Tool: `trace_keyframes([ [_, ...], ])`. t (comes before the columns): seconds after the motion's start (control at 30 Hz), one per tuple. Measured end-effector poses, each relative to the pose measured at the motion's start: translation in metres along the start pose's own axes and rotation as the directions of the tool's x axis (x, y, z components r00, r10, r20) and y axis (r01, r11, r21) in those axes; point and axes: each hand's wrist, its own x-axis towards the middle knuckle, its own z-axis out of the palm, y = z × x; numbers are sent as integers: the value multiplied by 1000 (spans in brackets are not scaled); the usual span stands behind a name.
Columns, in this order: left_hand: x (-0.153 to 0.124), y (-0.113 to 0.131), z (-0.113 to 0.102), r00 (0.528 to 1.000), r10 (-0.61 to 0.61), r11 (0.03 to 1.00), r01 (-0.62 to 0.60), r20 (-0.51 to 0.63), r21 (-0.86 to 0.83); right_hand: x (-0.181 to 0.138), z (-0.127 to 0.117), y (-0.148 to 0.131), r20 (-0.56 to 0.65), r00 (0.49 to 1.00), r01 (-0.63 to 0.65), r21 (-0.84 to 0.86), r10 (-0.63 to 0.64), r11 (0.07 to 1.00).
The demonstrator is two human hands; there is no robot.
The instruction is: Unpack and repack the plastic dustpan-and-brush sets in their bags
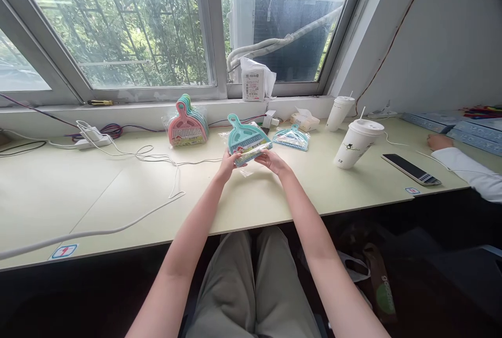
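A teal mini dustpan and brush set (248,142) in a clear wrapper is held up slightly tilted over the table (251,199). My left hand (228,164) grips its lower left corner, and my right hand (273,161) grips the lower right. The fingers of both hands are partly hidden behind it. Just to the right, another wrapped teal dustpan set (292,137) lies on the table. To the left stands a row of several wrapped dustpan sets (187,124), the front one pink.
Two white lidded cups (357,142) with straws and a phone (411,169) are on the right. Beyond them rests another person's hand (440,142). White cables (151,156) and a power strip (93,140) lie left. Tissue packs (254,81) sit by the window.
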Motion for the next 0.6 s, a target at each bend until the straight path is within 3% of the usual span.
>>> trace_keyframes([
  [0.07, 6, 0, -10, 997, -51, 999, 50, -66, -19, 2, -9, -1, -61, 996, -68, -155, 59, 986],
  [0.1, 8, 1, -15, 992, -71, 997, 68, -103, -32, 2, -12, -1, -147, 989, -51, -254, 14, 966],
  [0.17, 12, 2, -25, 979, -111, 993, 101, -172, -68, 3, -15, 1, -278, 930, 77, -494, -241, 866],
  [0.23, 14, 3, -33, 964, -163, 983, 140, -212, -118, 3, -14, 5, -183, 845, 245, -704, -502, 667],
  [0.27, 14, 4, -36, 958, -189, 977, 160, -216, -145, 3, -13, 6, -66, 824, 323, -761, -563, 563],
  [0.33, 14, 4, -39, 951, -232, 961, 193, -202, -196, 3, -12, 8, 140, 813, 435, -791, -566, 429],
  [0.43, 14, 4, -39, 946, -267, 946, 221, -183, -236, 4, -11, 8, 218, 796, 499, -764, -565, 409],
  [0.6, 13, 5, -40, 947, -318, 932, 305, -41, -195, 4, -6, 5, 52, 760, 515, -657, -648, 551],
])
